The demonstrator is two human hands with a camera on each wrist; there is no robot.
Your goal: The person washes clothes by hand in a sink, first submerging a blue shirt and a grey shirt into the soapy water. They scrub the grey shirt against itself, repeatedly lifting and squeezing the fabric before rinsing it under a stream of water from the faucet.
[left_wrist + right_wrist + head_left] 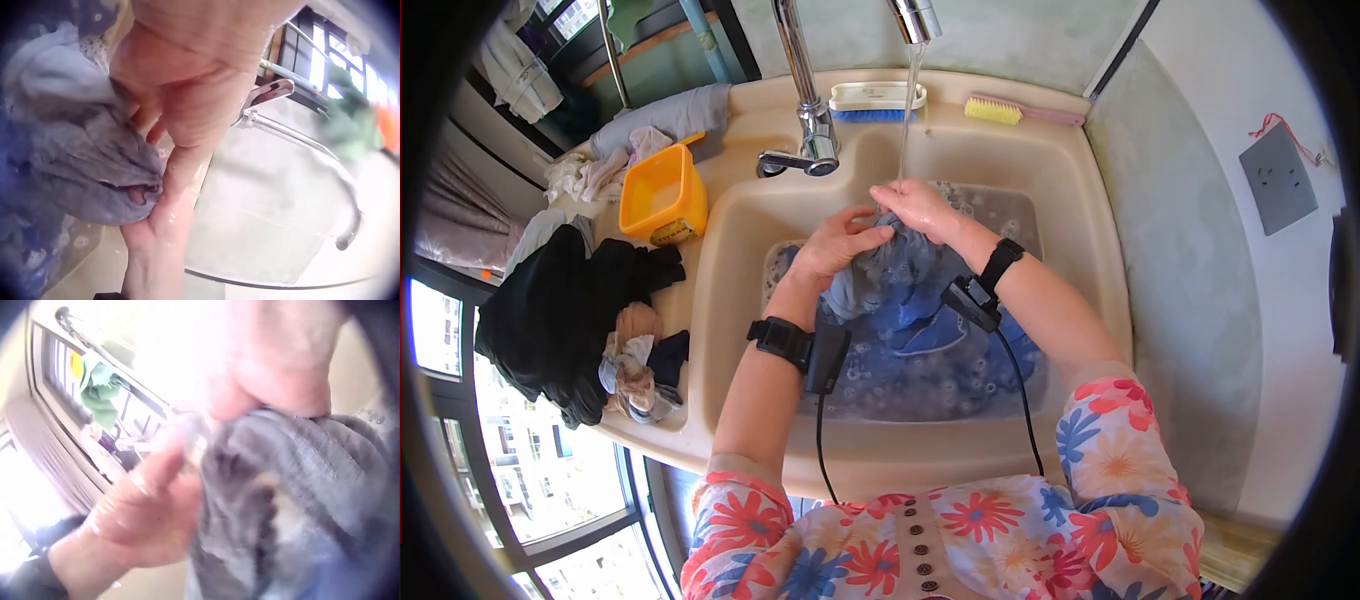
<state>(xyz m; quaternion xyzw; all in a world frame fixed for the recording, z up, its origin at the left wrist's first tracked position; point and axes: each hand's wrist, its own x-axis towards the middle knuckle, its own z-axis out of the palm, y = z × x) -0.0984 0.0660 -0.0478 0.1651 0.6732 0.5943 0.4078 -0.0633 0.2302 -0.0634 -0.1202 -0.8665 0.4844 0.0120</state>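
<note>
Grey wet cloth (892,262) hangs bunched over the soapy water, below the thin stream from the tap. My right hand (920,210) grips its upper part; the right wrist view shows this hand (281,362) above the folds (300,462). Beside the cloth is my left hand (832,248), thumb and fingers spread apart, near my right hand. In the right wrist view the left palm (147,515) faces the cloth with its thumb raised. The left wrist view has my left hand (187,100) overlapping the right, beside the cloth (94,150); some fingertips are hidden.
Blue cloth (935,330) lies in the water of the beige sink (735,300). On the left ledge are a yellow basket (662,195), black clothes (560,320) and small garments (635,375). Two brushes (878,97) (1025,110) lie behind, near the faucet (815,130).
</note>
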